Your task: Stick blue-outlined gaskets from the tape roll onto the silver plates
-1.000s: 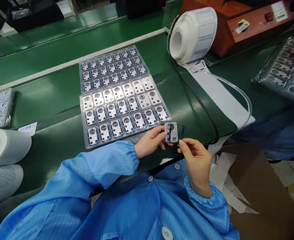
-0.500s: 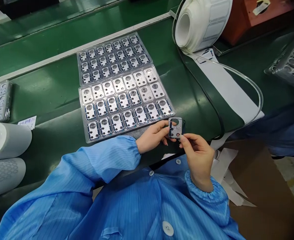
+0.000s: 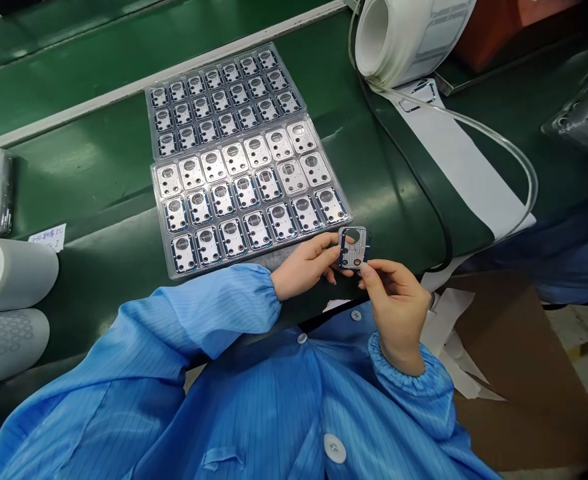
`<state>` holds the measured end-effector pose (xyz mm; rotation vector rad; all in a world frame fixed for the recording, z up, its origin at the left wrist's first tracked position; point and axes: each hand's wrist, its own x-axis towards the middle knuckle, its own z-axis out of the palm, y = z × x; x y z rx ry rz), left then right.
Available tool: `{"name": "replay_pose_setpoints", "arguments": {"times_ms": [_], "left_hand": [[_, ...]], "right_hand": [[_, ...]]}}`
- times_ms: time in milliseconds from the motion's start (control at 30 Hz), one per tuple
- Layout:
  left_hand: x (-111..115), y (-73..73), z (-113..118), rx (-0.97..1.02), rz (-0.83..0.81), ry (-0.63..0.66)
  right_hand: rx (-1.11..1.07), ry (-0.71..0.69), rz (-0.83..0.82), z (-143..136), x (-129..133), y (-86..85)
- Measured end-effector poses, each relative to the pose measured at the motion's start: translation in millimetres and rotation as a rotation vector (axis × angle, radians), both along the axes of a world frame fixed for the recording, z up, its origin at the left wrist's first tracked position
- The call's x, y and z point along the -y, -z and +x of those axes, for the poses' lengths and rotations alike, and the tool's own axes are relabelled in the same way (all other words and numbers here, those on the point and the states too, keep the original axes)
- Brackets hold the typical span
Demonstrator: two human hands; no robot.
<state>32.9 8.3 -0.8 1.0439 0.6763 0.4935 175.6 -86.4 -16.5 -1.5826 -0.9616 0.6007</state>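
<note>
- Left hand [image 3: 301,267] and right hand [image 3: 397,303] both pinch the small metal plate [image 3: 353,247], still just right of the near tray [image 3: 251,200].
- Plate now turned flatter toward the camera.

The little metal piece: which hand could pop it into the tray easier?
Probably the left hand: it pinches the metal piece and lies right beside the near tray. The right hand sits farther away.

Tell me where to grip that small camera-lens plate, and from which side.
By its outer edges. The small plate is flat and thin, face up toward the camera. The left hand pinches its left edge, the right hand its lower right corner. Come in from the sides, probably avoiding the lens openings.
</note>
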Motion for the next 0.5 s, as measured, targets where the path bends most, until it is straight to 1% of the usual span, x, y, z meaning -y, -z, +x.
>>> {"name": "replay_pose_setpoints", "arguments": {"times_ms": [200, 500], "left_hand": [[-0.2, 1.4, 0.1, 0.011, -0.017, -0.008], [-0.5, -1.3, 1.0, -0.005, -0.007, -0.002]], "right_hand": [[0.028, 0.01, -0.016, 0.8, 1.1, 2.1], [0.064, 0.007, 0.005, 1.1, 1.9, 4.5]]}}
